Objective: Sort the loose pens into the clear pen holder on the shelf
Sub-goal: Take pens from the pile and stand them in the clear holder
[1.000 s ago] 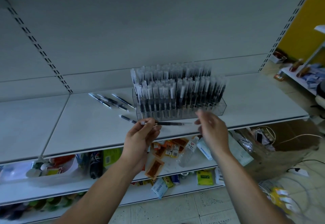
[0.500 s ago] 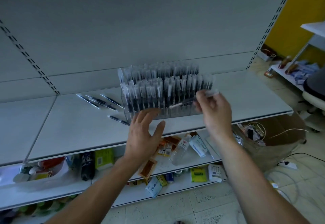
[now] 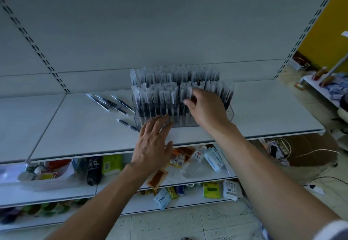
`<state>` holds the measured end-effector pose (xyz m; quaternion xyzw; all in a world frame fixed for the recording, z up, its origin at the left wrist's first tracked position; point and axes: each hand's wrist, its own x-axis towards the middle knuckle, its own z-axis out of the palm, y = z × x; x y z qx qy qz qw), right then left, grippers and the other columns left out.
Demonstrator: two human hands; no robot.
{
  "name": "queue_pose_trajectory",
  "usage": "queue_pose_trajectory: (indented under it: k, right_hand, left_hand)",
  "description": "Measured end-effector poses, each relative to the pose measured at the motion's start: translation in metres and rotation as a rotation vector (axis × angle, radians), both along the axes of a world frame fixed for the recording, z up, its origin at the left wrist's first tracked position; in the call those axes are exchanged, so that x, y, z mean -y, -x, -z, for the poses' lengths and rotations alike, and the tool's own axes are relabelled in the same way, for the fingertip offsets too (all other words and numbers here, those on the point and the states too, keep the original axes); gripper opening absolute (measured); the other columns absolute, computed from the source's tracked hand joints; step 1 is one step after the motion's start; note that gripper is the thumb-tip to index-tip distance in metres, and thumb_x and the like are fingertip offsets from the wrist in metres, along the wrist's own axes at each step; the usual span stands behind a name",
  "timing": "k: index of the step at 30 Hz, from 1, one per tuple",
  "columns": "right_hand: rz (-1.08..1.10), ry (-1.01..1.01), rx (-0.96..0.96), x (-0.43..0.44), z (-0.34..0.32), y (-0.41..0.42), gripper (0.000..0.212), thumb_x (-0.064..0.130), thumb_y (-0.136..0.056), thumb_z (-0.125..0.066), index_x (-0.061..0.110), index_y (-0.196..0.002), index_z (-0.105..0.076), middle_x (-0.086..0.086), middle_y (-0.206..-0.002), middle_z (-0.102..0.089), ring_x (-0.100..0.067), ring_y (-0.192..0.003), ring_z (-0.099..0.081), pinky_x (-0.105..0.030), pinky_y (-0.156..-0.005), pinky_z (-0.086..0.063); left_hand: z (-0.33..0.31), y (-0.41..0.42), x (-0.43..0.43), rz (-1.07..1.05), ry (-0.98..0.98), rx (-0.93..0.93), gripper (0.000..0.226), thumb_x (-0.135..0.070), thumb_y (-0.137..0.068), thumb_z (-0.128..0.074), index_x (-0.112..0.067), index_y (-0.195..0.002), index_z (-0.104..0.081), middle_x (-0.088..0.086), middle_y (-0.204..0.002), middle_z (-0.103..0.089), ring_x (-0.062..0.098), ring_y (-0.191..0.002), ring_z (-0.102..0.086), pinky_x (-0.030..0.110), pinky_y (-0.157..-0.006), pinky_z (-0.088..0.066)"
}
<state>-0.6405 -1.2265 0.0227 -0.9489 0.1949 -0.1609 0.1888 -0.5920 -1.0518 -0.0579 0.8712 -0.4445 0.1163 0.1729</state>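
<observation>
Change: right hand (image 3: 205, 107) is now reaching over the front row of the clear pen holder (image 3: 230, 112), where half a second ago it was holding its pen (image 3: 188, 93) tilted in front of the holder's right end; left hand (image 3: 153, 145) is now touching the holder, having been hovering just short of it.
Head view, right hand: fingers are curling and pinching the clear top of the pen, which is standing upright among the front-row pens; the thumb is lying hidden behind the fingers.
Head view, left hand: palm is facing down, fingers are lying straight and slightly spread, and their tips are pressing against the lower front wall of the holder.
Clear pen holder: it is sitting near the middle of the white shelf (image 3: 84, 136), packed with two tiers of upright pens.
Loose pens (image 3: 108, 101): several are lying flat in a slanted bunch on the shelf just left of the holder.
Single pen (image 3: 127, 124): it is lying apart from the bunch, close to the holder's left front corner and just beside the left hand's fingers.
Lower shelves: a clear bottle (image 3: 192, 164), a folded dark umbrella (image 3: 94, 171) and a packet marked ZERO (image 3: 162, 199) are lying among mixed goods.
</observation>
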Motion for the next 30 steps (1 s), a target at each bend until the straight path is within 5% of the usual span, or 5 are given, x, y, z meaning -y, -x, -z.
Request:
queue_pose_trajectory:
  k: [9,14,21,25,30]
  right_hand:
    - [0.003,-0.087,0.097,-0.001,0.027,0.006,0.032,0.031,-0.095,-0.059,0.007,-0.075,-0.051,0.003,-0.06,-0.043,-0.012,-0.049,-0.038,-0.027,-0.047,-0.024]
    - [0.075,-0.144,0.124,-0.011,0.037,0.015,0.034,0.03,-0.094,-0.061,0.004,-0.116,-0.062,-0.011,-0.107,-0.065,-0.023,-0.084,-0.061,-0.027,-0.071,-0.043]
    - [0.079,-0.115,0.268,-0.063,0.056,0.045,0.015,0.023,-0.091,-0.065,0.018,-0.104,-0.068,0.004,-0.095,-0.067,-0.006,-0.065,-0.057,-0.015,-0.057,-0.041]
    - [-0.184,-0.079,0.118,-0.126,0.061,0.01,0.025,0.027,-0.093,-0.056,0.02,-0.115,-0.066,0.006,-0.109,-0.065,-0.013,-0.098,-0.061,-0.021,-0.075,-0.045]
    - [-0.28,-0.054,-0.101,-0.181,0.063,-0.042,0.045,0.018,-0.098,-0.043,0.016,-0.143,-0.041,-0.002,-0.155,-0.029,-0.021,-0.142,-0.024,-0.04,-0.112,-0.033]
  left_hand:
    - [0.001,-0.004,-0.006,0.038,-0.026,-0.012,0.045,-0.031,-0.083,-0.064,-0.02,-0.127,-0.06,0.004,-0.149,-0.04,0.023,-0.14,-0.029,0.046,-0.116,-0.024]
    - [-0.001,-0.012,-0.022,0.135,-0.065,-0.093,0.054,-0.033,-0.094,-0.053,-0.024,-0.145,-0.039,-0.007,-0.16,-0.008,0.009,-0.148,0.0,0.034,-0.121,-0.004]
    - [-0.013,-0.036,-0.063,0.247,0.102,-0.085,0.034,-0.031,-0.091,-0.048,-0.023,-0.12,-0.066,-0.005,-0.13,-0.06,0.011,-0.119,-0.052,0.03,-0.105,-0.038]
    - [-0.008,-0.083,-0.101,0.136,0.167,-0.088,0.033,-0.022,-0.088,-0.05,-0.017,-0.115,-0.068,-0.001,-0.119,-0.067,0.017,-0.109,-0.062,0.037,-0.094,-0.049]
    - [-0.01,-0.15,-0.129,-0.051,0.055,-0.114,0.046,-0.005,-0.089,-0.057,-0.015,-0.134,-0.055,0.004,-0.138,-0.055,0.023,-0.127,-0.05,0.042,-0.106,-0.038]
